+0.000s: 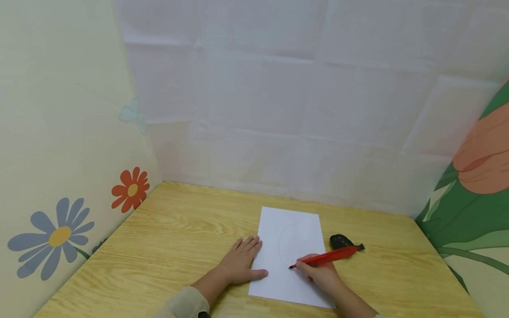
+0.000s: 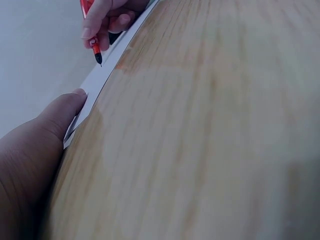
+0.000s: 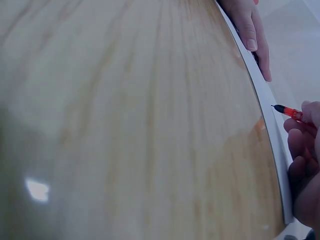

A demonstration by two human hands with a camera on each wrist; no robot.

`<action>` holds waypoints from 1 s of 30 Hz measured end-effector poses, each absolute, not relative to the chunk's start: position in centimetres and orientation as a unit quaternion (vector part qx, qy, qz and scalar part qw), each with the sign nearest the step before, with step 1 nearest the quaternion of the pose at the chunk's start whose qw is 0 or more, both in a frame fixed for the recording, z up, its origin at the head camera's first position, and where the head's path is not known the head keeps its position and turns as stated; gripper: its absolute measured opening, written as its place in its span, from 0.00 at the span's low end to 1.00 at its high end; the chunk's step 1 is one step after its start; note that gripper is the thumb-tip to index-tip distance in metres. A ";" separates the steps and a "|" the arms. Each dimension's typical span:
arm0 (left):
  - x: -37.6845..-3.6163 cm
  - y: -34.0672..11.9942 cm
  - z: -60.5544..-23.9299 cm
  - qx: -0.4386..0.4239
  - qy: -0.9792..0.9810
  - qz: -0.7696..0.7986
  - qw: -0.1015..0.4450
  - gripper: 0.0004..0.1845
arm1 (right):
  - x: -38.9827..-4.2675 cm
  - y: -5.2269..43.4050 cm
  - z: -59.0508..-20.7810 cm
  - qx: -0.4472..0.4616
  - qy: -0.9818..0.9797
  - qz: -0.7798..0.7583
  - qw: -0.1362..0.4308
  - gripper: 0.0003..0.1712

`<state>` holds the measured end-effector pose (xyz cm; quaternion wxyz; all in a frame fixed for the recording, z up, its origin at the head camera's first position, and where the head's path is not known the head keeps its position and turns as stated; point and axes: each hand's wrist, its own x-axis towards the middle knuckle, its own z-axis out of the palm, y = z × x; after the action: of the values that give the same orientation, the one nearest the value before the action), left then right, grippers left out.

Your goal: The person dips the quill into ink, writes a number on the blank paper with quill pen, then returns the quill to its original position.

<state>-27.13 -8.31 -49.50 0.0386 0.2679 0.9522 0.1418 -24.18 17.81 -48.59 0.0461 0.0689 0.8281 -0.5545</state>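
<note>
Fingers (image 1: pixel 306 265) of our right hand (image 1: pixel 322 276) pinch the pen (image 1: pixel 328 256), tip on the paper (image 1: pixel 292 234) mid-tabletop (image 1: pixel 179 229). Our left hand (image 1: pixel 240 263) lies flat, fingers straight, pinning the paper's edge so it cannot slide.

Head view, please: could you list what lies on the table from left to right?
Left hand resting flat on the paper's left edge → white sheet of paper → red pen, gripped by the right hand with its tip on the sheet → small black object just right of the paper.
</note>
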 end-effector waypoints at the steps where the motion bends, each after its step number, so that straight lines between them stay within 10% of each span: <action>1: -27.1 -8.3 -49.5 0.268 0.952 0.141 0.039 0.49 | -24.1 17.9 -48.6 0.067 0.828 -0.555 0.045 0.15; 30: -27.2 -8.5 -49.6 0.270 0.950 0.154 0.044 0.50 | -24.1 18.9 -48.9 0.050 0.829 -0.556 0.031 0.14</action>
<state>-27.16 -8.47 -49.55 0.0438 0.2698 0.9495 0.1540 -24.06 18.95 -48.88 0.0312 0.0497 0.8291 -0.5560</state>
